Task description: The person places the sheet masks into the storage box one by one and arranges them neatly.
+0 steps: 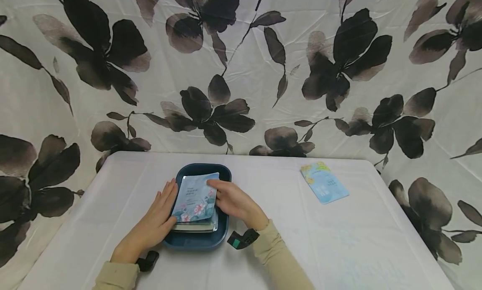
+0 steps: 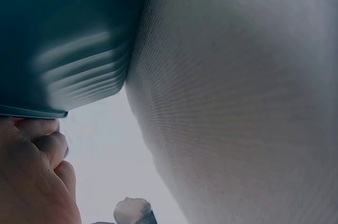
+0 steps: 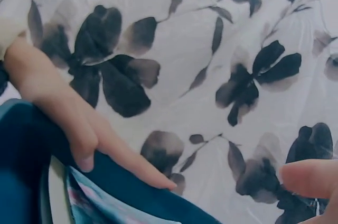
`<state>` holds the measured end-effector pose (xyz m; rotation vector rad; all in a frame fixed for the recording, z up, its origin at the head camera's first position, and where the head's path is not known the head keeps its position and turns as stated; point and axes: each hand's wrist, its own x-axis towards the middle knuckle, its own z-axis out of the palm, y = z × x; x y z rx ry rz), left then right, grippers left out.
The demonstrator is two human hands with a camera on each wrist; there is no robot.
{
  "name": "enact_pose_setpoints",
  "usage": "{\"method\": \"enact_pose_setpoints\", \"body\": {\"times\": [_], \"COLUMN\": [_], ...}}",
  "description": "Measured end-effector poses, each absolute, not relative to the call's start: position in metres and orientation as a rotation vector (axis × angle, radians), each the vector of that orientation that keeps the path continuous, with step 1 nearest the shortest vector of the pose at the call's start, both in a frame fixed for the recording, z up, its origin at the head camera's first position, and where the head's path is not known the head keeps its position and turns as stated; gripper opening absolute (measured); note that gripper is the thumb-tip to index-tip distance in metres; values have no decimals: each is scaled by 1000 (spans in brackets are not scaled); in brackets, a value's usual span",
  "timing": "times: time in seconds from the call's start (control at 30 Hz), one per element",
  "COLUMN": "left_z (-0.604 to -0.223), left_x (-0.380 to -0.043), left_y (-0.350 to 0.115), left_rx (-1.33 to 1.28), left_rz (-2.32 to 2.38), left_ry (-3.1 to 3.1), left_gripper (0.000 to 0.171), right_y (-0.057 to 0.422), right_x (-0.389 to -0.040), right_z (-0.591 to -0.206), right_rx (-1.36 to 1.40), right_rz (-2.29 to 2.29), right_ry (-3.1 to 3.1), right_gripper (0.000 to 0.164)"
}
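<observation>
In the head view my right hand (image 1: 235, 200) pinches the upper right edge of a light-blue booklet (image 1: 196, 198) with pink flowers, thumb on its cover. The booklet lies at a slight slant over a stack with a pale page edge (image 1: 193, 227), inside a dark-blue tray (image 1: 196, 243). Along the tray's left side rests my left hand (image 1: 152, 223), its fingers straight and its thumb at the booklet's lower left corner. The right wrist view shows the left hand (image 3: 95, 129) along the tray rim (image 3: 24, 110) and the flowered cover (image 3: 97, 203).
A second light-blue booklet (image 1: 324, 183), with yellow flowers at one end, lies on the white-covered table (image 1: 278, 223) to the right of the tray. Behind the table hangs a white cloth (image 1: 263, 127) printed with dark flowers. Ribs mark the tray wall (image 2: 79, 71) in the left wrist view.
</observation>
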<state>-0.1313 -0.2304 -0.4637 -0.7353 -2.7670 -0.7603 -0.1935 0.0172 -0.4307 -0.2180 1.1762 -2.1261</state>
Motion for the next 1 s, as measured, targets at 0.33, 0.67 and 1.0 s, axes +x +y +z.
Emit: {"method": "enact_pose_setpoints", "body": {"times": [0.33, 0.67, 1.0], "left_z": [-464, -463, -465], "left_x": [-133, -130, -131], "left_y": [-231, -230, -230], "left_rx": [-775, -774, -766], "left_rz": [-762, -762, -756], "left_ry": [-2729, -2727, -2730], "left_gripper": [76, 77, 77], "right_y": [12, 24, 59], "right_x": [-189, -185, -197], "right_z": [-428, -419, -416], "right_rx": [-197, -180, -204], "right_rz": [-2121, -2084, -2221], "right_ry": [1198, 1358, 1285], "right_gripper": [79, 73, 61]}}
